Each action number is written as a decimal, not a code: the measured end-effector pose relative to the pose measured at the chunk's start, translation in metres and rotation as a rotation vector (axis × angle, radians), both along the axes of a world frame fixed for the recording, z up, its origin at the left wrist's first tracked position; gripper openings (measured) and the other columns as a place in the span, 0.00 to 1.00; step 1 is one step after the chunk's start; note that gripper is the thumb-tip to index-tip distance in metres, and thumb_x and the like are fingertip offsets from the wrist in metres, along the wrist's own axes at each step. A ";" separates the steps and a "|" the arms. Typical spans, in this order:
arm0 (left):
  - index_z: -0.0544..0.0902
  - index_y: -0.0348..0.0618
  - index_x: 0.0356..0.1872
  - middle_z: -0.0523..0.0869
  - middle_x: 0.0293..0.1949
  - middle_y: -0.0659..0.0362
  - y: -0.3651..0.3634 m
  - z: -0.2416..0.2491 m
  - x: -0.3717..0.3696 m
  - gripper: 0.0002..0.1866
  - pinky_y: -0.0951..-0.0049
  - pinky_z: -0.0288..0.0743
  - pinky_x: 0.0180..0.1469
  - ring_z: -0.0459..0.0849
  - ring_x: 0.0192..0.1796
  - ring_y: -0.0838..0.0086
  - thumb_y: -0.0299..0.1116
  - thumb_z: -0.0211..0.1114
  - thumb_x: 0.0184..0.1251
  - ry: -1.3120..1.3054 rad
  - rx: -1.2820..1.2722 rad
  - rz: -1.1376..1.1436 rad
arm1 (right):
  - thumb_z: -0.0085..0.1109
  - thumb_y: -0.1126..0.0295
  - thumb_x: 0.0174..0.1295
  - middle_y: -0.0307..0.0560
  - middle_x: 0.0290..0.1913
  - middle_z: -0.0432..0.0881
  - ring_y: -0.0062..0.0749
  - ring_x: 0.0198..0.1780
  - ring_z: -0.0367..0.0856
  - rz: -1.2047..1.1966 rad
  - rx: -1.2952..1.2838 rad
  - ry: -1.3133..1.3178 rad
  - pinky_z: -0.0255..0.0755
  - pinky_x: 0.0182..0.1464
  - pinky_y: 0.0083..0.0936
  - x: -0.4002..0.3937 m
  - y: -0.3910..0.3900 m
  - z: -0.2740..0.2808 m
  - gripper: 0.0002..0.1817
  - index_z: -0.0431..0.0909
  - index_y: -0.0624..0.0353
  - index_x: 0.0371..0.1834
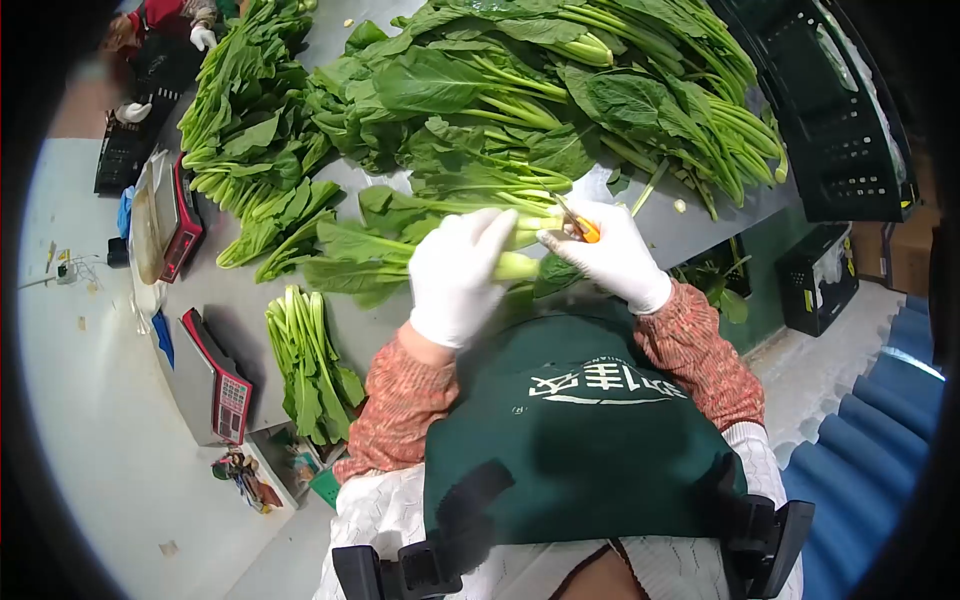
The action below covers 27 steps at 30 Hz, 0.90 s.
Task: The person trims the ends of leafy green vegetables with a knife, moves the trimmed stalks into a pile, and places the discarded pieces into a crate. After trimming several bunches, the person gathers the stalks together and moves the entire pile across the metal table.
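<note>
My left hand (455, 280), in a white glove, is closed round the stems of a bunch of leafy greens (365, 250), whose leaves point left. Its pale stem ends (520, 266) stick out to the right of my fingers. My right hand (615, 258), also gloved, grips a small knife with an orange handle (585, 230). The blade points up and left, close beside the stem ends; whether it touches them I cannot tell. More greens (500, 85) are heaped on the metal table (350, 180) beyond my hands.
Greens also lie at the left (250, 130), with a separate bunch (310, 365) nearer me. Two red scales (183, 225) (225, 385) stand on the left edge. Black crates (830, 110) (815, 275) are at the right. Another person's gloved hand (203, 38) shows at the upper left.
</note>
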State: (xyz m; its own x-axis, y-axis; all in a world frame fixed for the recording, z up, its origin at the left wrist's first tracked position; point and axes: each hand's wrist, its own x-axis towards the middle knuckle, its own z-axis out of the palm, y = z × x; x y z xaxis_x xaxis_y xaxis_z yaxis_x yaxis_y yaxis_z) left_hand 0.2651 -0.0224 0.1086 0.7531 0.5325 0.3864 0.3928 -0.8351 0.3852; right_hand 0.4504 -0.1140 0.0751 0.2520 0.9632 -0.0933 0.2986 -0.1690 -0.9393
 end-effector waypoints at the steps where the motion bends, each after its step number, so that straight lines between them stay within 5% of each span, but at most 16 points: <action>1: 0.85 0.46 0.47 0.86 0.41 0.58 0.001 0.000 0.004 0.21 0.68 0.79 0.44 0.83 0.40 0.62 0.30 0.77 0.48 -0.001 -0.004 -0.003 | 0.69 0.69 0.62 0.30 0.27 0.72 0.13 0.29 0.62 -0.027 0.052 0.070 0.60 0.31 0.17 -0.003 -0.003 0.004 0.12 0.81 0.66 0.40; 5: 0.85 0.46 0.43 0.85 0.36 0.59 0.006 -0.002 0.017 0.18 0.68 0.77 0.42 0.83 0.38 0.62 0.30 0.77 0.48 -0.048 -0.142 -0.021 | 0.68 0.66 0.60 0.50 0.32 0.84 0.31 0.32 0.83 -0.110 0.159 -0.012 0.76 0.37 0.27 0.006 -0.015 0.007 0.12 0.84 0.61 0.43; 8: 0.85 0.44 0.41 0.86 0.34 0.57 0.013 -0.002 0.019 0.17 0.69 0.77 0.42 0.83 0.37 0.63 0.27 0.77 0.47 -0.059 -0.259 -0.037 | 0.65 0.71 0.59 0.52 0.35 0.86 0.38 0.36 0.86 -0.172 0.294 -0.382 0.79 0.38 0.30 0.004 -0.018 0.001 0.13 0.83 0.56 0.48; 13: 0.85 0.40 0.41 0.86 0.36 0.57 0.014 0.003 0.026 0.15 0.72 0.77 0.44 0.84 0.38 0.70 0.25 0.75 0.50 -0.078 -0.471 -0.100 | 0.62 0.74 0.57 0.56 0.33 0.84 0.53 0.35 0.84 -0.214 0.109 -0.399 0.77 0.38 0.33 0.006 -0.016 -0.010 0.12 0.81 0.57 0.45; 16: 0.85 0.36 0.45 0.87 0.39 0.60 0.020 0.020 0.026 0.16 0.75 0.76 0.48 0.83 0.42 0.78 0.23 0.73 0.53 -0.082 -0.699 -0.124 | 0.59 0.74 0.60 0.58 0.31 0.83 0.50 0.34 0.85 -0.335 -0.166 -0.335 0.76 0.36 0.33 0.036 -0.026 -0.056 0.07 0.80 0.60 0.41; 17: 0.85 0.35 0.46 0.87 0.40 0.60 0.022 0.022 0.025 0.16 0.76 0.76 0.48 0.83 0.42 0.78 0.22 0.73 0.54 -0.072 -0.759 -0.102 | 0.58 0.73 0.62 0.57 0.27 0.81 0.39 0.28 0.85 -0.360 -0.051 -0.281 0.75 0.33 0.30 0.040 -0.030 -0.054 0.05 0.79 0.61 0.38; 18: 0.85 0.34 0.47 0.87 0.41 0.60 0.021 0.024 0.020 0.16 0.76 0.76 0.49 0.83 0.43 0.79 0.21 0.72 0.54 -0.055 -0.829 -0.071 | 0.57 0.73 0.64 0.46 0.25 0.81 0.23 0.27 0.79 -0.325 -0.076 -0.208 0.72 0.33 0.23 0.041 -0.030 -0.037 0.08 0.82 0.60 0.43; 19: 0.85 0.32 0.48 0.87 0.44 0.59 0.023 0.028 0.021 0.17 0.76 0.77 0.51 0.83 0.44 0.79 0.22 0.73 0.55 -0.092 -1.193 -0.015 | 0.57 0.73 0.66 0.40 0.27 0.80 0.18 0.29 0.76 -0.265 -0.042 0.013 0.71 0.34 0.20 0.036 -0.032 -0.022 0.10 0.82 0.61 0.47; 20: 0.82 0.32 0.52 0.87 0.44 0.57 0.028 0.021 0.020 0.22 0.76 0.77 0.50 0.84 0.43 0.78 0.23 0.75 0.55 -0.116 -1.271 -0.052 | 0.56 0.72 0.67 0.34 0.29 0.79 0.14 0.31 0.73 -0.212 0.006 0.221 0.69 0.36 0.18 0.035 -0.026 -0.005 0.13 0.82 0.61 0.52; 22: 0.78 0.34 0.57 0.86 0.45 0.58 0.038 0.017 0.027 0.26 0.76 0.77 0.49 0.84 0.43 0.77 0.24 0.75 0.55 -0.118 -1.385 -0.227 | 0.63 0.69 0.66 0.34 0.44 0.84 0.14 0.45 0.77 0.079 0.055 0.536 0.72 0.48 0.16 0.037 -0.021 0.030 0.25 0.74 0.60 0.66; 25: 0.79 0.36 0.52 0.84 0.47 0.63 0.042 0.013 0.032 0.24 0.75 0.75 0.53 0.80 0.49 0.80 0.29 0.76 0.55 -0.169 -1.463 -0.346 | 0.69 0.65 0.63 0.35 0.45 0.83 0.13 0.45 0.77 0.215 0.072 0.557 0.73 0.51 0.16 0.028 -0.007 0.031 0.24 0.78 0.60 0.62; 27: 0.79 0.38 0.50 0.84 0.46 0.63 0.039 0.018 0.034 0.23 0.73 0.76 0.54 0.81 0.48 0.79 0.31 0.77 0.53 -0.159 -1.352 -0.182 | 0.71 0.65 0.61 0.35 0.42 0.84 0.14 0.42 0.78 0.140 0.054 0.608 0.73 0.48 0.16 0.032 -0.006 0.033 0.22 0.80 0.60 0.57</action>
State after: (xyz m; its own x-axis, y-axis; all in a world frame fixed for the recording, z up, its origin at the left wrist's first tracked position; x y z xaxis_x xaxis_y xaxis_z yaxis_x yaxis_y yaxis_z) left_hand 0.2991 0.0169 0.1269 0.8490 0.4591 -0.2618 0.1949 0.1885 0.9625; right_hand 0.4828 -0.1204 0.1081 0.0403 0.9906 -0.1309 -0.2762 -0.1149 -0.9542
